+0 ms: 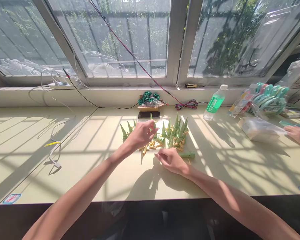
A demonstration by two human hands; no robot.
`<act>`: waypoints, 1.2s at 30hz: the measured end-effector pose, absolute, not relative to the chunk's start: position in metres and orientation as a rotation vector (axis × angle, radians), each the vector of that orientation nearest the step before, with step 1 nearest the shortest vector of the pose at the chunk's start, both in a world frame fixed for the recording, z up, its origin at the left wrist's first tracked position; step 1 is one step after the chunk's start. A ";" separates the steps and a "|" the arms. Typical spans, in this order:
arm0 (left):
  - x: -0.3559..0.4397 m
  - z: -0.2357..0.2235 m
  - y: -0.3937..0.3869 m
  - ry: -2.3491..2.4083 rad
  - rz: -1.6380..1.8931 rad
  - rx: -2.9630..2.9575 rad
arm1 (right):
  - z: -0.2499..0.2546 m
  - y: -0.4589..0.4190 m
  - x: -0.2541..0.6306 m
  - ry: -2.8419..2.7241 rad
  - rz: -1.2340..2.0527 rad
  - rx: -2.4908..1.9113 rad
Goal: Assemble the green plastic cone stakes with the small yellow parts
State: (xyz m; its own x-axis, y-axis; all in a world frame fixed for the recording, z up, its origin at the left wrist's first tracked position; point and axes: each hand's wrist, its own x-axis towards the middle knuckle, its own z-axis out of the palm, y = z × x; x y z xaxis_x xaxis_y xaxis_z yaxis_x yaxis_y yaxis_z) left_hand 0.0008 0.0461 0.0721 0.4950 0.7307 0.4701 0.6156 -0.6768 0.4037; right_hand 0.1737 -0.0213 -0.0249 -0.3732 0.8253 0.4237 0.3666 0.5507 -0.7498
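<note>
Green cones (176, 121) stand clustered near the middle of the surface (107, 183), small yellow pegs (153, 145) lying loose among them. Left hand (145, 134) over the cones, fingers curled; right hand (170, 160) at their near edge, fingers bent inward. Whether either grips anything: cannot tell. Handling (judged): cones light, stiff, probably smooth plastic; best held low at the wide base, tapered tips may slip. Pegs likely light; pinch mid-length.

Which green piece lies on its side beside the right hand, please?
The long green tube, projecting rightward from behind the right hand; it lies flat, while the green cones beyond it point upward.
</note>
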 end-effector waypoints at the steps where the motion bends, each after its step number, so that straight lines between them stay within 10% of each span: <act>1: -0.002 0.066 0.039 1.128 0.925 2.545 | -0.025 -0.022 0.174 -1.927 0.675 -0.965; 36: -0.014 -0.001 0.017 0.972 0.672 2.209 | -0.026 -0.023 0.174 -1.813 0.698 -1.199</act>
State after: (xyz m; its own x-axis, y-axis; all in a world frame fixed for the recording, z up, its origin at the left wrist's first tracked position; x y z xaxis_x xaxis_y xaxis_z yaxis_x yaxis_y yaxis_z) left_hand -0.0141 0.0166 -0.0012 0.5989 0.7765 0.1960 0.4576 -0.5327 0.7120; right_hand 0.1744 -0.0228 -0.0259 -0.1976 0.9211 0.3354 0.4583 0.3893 -0.7990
